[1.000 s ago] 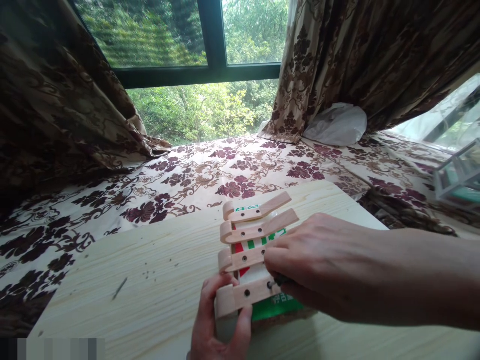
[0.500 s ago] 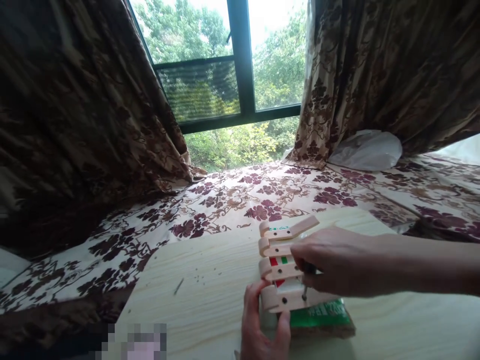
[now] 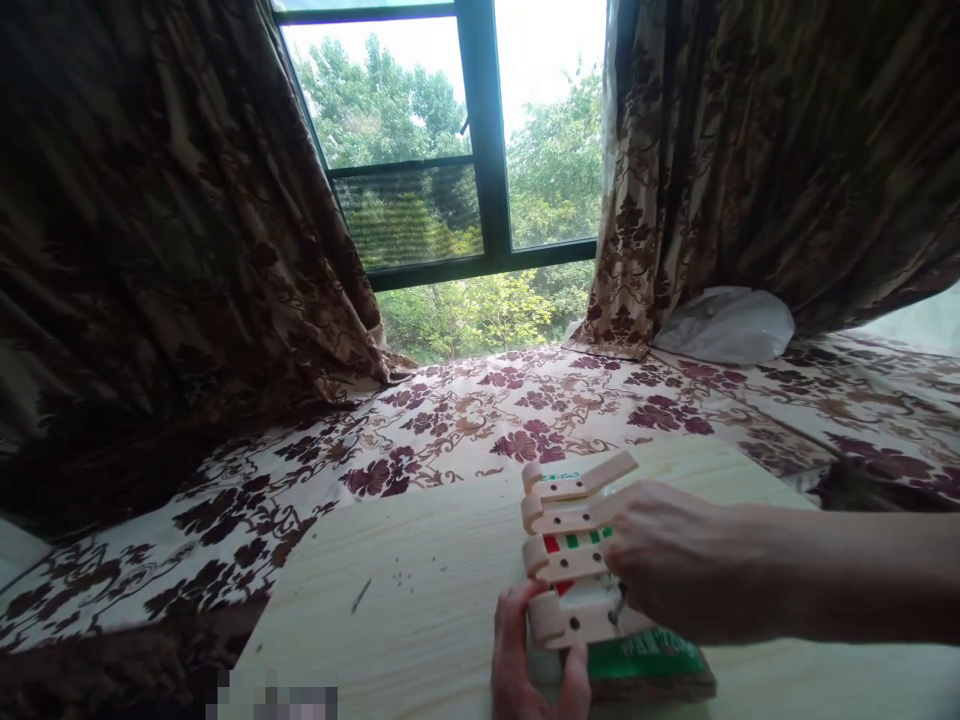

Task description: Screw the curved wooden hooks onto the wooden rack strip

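Observation:
Several pale curved strips point(image 3: 559, 568) with dark holes lie in a row across a green, red and white packet point(image 3: 645, 657) on the wooden board. My left hand point(image 3: 525, 655) presses its thumb and a finger against the rounded end of the nearest strip. Above the packet, my right hand point(image 3: 656, 550) is closed over the strips' right side. A thin dark metal tool point(image 3: 618, 603) comes down from its fingers to a hole in the nearest strip. The rest of the tool is hidden by the hand.
The light wooden board point(image 3: 390, 540) carries a small dark sliver point(image 3: 361, 596) and scattered specks left of the strips. Flowered cloth point(image 3: 480, 420) spreads behind it. A white plastic bag point(image 3: 727, 325) rests by the right curtain point(image 3: 630, 200). A window point(image 3: 487, 140) stands at the back.
The view has tilted up slightly, so the scene sits lower. My right hand has turned, with its back now facing more toward me. My left hand keeps its place at the nearest strip.

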A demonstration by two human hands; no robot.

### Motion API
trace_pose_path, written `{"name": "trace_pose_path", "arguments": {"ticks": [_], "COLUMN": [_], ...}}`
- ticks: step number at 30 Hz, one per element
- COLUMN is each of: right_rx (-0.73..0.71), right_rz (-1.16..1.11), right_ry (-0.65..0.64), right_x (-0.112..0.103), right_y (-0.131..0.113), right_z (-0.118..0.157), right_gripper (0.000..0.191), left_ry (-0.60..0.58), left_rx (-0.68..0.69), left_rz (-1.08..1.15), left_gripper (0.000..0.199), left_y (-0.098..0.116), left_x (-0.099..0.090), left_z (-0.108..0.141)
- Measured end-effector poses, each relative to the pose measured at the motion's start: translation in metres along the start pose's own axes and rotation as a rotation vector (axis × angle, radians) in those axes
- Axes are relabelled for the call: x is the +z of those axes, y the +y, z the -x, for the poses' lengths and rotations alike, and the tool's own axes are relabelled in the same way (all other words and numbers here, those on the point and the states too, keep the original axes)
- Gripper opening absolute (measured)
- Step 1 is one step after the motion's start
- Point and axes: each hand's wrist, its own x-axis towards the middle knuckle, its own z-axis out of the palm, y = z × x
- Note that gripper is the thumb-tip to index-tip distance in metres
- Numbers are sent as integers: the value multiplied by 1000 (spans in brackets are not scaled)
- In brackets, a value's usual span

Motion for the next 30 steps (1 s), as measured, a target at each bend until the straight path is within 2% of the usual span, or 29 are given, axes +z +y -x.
{"name": "trace_pose_path", "arguments": {"ticks": [3, 5, 9, 13, 15, 17, 20, 22, 24, 26, 30], "right_rx": [76, 80, -61, -206, -165, -32, 145, 165, 82, -60, -267], "right_rz": [43, 60, 88, 155, 129, 48, -53, -54, -7, 66, 194], "right_ry": [-167, -177, -104, 58, 13, -80, -43, -30, -47, -13, 64], "right_x": [-10, -16, -17, -5, -2, -3, -9, -12, -13, -10, 1], "right_y": [-7, -9, -8, -9, -8, -6, -2, -1, -2, -4, -8], "right_z": [-1, -1, 1, -3, -7, -10, -11, -9, -5, -2, 0], "right_gripper": [11, 11, 12, 16, 13, 10, 15, 16, 12, 9, 16], "left_ry": [24, 43, 61, 54, 43, 18, -27, -38, -34, -43, -75], "left_rx": [1, 25, 65, 51, 37, 23, 9, -2, -13, -18, -25], "left_rz": [-20, -22, -15, -19, -16, -9, 13, 25, 29, 36, 61], "left_gripper": [40, 40, 40, 38, 37, 37, 35, 36, 37, 37, 37], "left_y": [0, 0, -2, -1, 2, 5, 10, 11, 10, 9, 7], "left_x": [1, 1, 2, 3, 2, 0, -4, -5, -6, -7, -7], "left_z": [-1, -2, -3, -3, -3, -4, -5, -5, -6, -6, -5]}}
